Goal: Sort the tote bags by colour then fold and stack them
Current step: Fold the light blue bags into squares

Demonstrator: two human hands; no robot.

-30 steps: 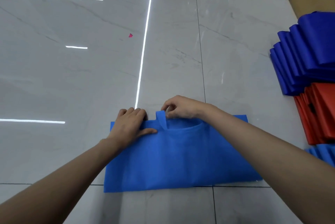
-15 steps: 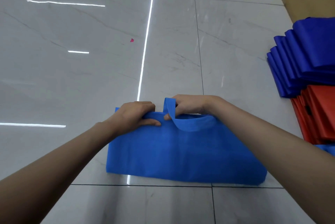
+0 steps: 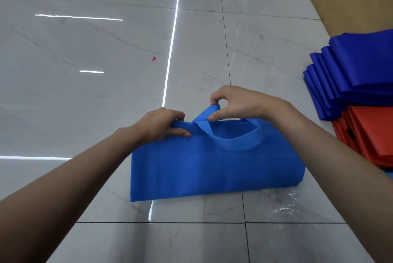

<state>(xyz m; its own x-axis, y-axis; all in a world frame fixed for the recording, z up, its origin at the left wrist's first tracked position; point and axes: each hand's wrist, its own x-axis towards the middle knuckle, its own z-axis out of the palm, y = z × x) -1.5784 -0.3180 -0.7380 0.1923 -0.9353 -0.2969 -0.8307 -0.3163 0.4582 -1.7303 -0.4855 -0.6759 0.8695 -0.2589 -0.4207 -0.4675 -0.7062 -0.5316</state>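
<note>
Blue tote bag (image 3: 212,169) top edge now higher

L hand (image 3: 161,123) grips tote bag (image 3: 212,167) rim, fingers curled; R hand (image 3: 236,103) just beside, thumb+index pinching handle (image 3: 240,147); forearms outstretched.

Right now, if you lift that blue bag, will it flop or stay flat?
Probably floppy: the bag bends where the left hand grips its top edge, and its handle droops in a loop. Likely light: the right hand raises the handle with only a pinch. It may slide on the glossy floor.
</note>
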